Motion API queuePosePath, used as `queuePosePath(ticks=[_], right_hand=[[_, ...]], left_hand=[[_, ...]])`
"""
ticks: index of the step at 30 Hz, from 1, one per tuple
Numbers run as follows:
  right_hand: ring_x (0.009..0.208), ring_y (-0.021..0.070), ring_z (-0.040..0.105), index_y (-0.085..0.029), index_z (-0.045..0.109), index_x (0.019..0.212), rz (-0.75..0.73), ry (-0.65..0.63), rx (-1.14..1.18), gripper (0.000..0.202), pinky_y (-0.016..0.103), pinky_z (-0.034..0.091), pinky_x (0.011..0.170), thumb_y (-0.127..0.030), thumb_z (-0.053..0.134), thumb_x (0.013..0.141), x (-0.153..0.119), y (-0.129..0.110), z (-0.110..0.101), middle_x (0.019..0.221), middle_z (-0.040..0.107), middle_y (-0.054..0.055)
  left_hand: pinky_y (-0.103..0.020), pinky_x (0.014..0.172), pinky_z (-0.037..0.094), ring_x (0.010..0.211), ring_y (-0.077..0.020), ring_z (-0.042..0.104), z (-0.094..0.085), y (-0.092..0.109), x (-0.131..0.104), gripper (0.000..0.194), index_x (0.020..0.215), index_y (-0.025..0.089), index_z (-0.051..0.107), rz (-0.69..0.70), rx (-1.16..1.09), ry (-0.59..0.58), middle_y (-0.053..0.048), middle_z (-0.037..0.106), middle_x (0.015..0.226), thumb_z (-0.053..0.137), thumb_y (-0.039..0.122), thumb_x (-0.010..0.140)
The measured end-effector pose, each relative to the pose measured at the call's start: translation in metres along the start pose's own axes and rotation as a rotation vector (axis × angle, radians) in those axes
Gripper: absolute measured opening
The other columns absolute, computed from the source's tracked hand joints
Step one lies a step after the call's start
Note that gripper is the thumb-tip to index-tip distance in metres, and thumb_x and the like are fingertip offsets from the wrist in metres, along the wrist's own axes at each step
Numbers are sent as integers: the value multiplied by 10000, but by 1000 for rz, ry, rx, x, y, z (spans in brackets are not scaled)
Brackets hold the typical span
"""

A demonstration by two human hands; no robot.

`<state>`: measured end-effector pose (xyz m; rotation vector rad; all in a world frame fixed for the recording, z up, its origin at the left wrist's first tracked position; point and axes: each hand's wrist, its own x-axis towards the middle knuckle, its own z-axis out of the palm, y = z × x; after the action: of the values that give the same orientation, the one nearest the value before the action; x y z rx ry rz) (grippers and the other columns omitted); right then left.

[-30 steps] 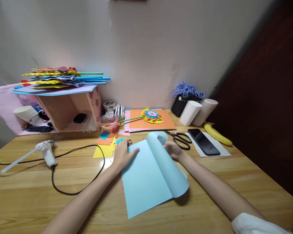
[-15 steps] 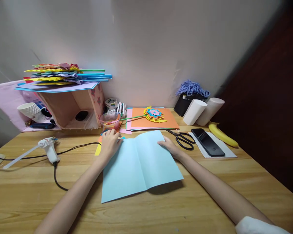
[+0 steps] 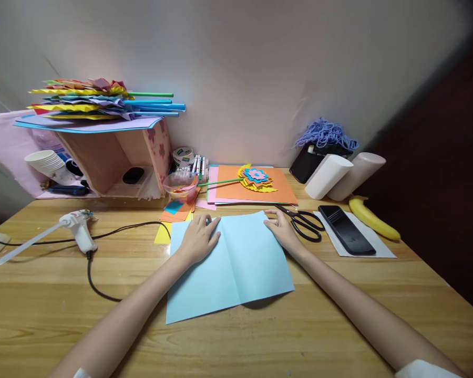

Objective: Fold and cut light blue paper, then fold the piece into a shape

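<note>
A light blue sheet of paper (image 3: 208, 286) with a crease down its middle lies on the wooden table in front of me. My left hand (image 3: 199, 240) rests on its upper left part, fingers spread, close to the crease. At the upper right edge my right hand (image 3: 284, 231) holds the sheet, thumb on top and the other fingers at or behind the edge. The sheet's lower right part stands slightly off the table and casts a shadow. Just beyond my right hand lie black-handled scissors (image 3: 305, 226).
Left stands a white glue gun (image 3: 81, 236) with its cord. Behind are paper scraps (image 3: 177, 210), a plastic bowl (image 3: 179, 189) and a paper flower (image 3: 256, 177) on orange paper (image 3: 228, 194). To the right are a phone (image 3: 347, 231), a banana (image 3: 372, 219) and white rolls (image 3: 329, 176).
My left hand has moved right from the sheet's upper left edge onto its surface near the crease. The sheet's right half lies flatter. The whole view has shifted slightly.
</note>
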<state>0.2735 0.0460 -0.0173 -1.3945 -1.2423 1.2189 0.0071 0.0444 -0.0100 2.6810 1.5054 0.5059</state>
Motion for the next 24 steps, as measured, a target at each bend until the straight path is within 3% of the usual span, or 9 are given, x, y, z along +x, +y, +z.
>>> queuePosePath(ticks=[14, 21, 24], right_hand=[[430, 118, 440, -259, 439, 1007, -6, -8, -10, 290, 235, 322, 433, -405, 533, 776, -40, 3, 3, 548, 509, -60], [429, 94, 390, -244, 444, 1055, 71, -176, 33, 387, 216, 269, 424, -435, 581, 748, -48, -2, -8, 563, 456, -67], [437, 71, 300, -196, 536, 956, -1, -190, -110, 322, 206, 215, 436, -417, 606, 733, -41, -1, -12, 516, 311, -86]], left_hand=[[-393, 884, 379, 986, -237, 440, 1, 2, 1, 461, 1299, 192, 445, 7, 26, -26, -103, 483, 1076, 366, 376, 883], [-409, 875, 384, 1000, -246, 444, 1, 2, 1, 453, 1288, 195, 458, 5, 2, -11, -105, 494, 1070, 381, 372, 878], [-404, 856, 402, 989, -242, 469, -3, 3, 1, 438, 1270, 180, 469, -12, 16, -15, -106, 517, 1067, 379, 361, 882]])
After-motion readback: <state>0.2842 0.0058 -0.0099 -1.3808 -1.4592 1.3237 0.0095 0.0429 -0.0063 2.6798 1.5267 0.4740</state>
